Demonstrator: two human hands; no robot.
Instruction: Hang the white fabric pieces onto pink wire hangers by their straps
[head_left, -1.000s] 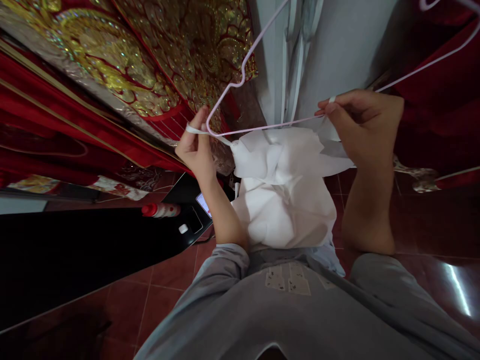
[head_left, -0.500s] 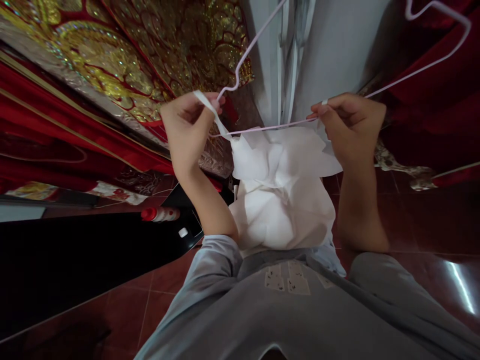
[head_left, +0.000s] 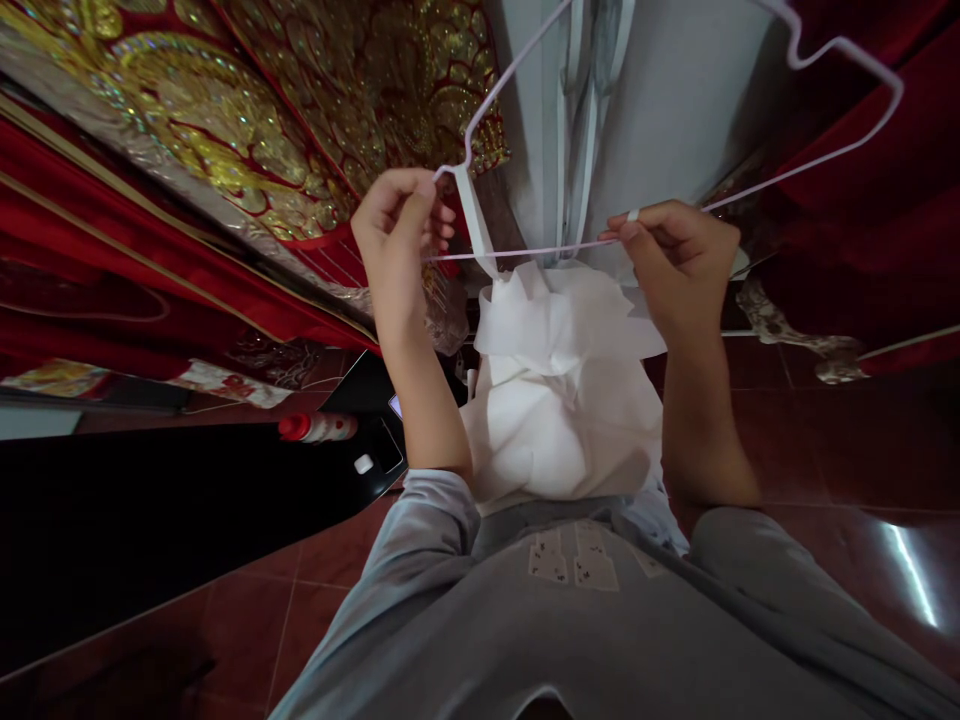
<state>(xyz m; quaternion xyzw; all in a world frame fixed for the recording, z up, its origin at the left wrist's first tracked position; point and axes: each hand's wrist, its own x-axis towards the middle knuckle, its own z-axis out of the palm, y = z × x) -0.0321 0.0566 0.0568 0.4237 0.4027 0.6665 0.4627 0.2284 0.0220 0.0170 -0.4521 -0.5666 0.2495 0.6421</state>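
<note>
A pale pink wire hanger (head_left: 525, 252) is stretched level between my hands, its sides rising out of the top of the view. My left hand (head_left: 401, 230) pinches the hanger's left corner. A white strap (head_left: 474, 220) loops over the hanger's notch just beside those fingers and runs down to a white garment (head_left: 562, 400). The garment hangs in folds below the hanger and in front of my body. My right hand (head_left: 675, 255) is closed on the hanger's bottom bar, with a bit of white strap showing at the index finger.
Red and gold sequined garments (head_left: 300, 110) hang at the left, dark red cloth (head_left: 885, 220) at the right. On a black table (head_left: 150, 520) lie a red-capped bottle (head_left: 319, 428), a small white case (head_left: 364, 464) and a phone (head_left: 386, 445). Red tiles (head_left: 810, 430) cover the floor.
The white strap has gone from my left fingers onto the hanger's left notch. Both the hanger and my right hand have shifted left; my left hand has moved slightly right.
</note>
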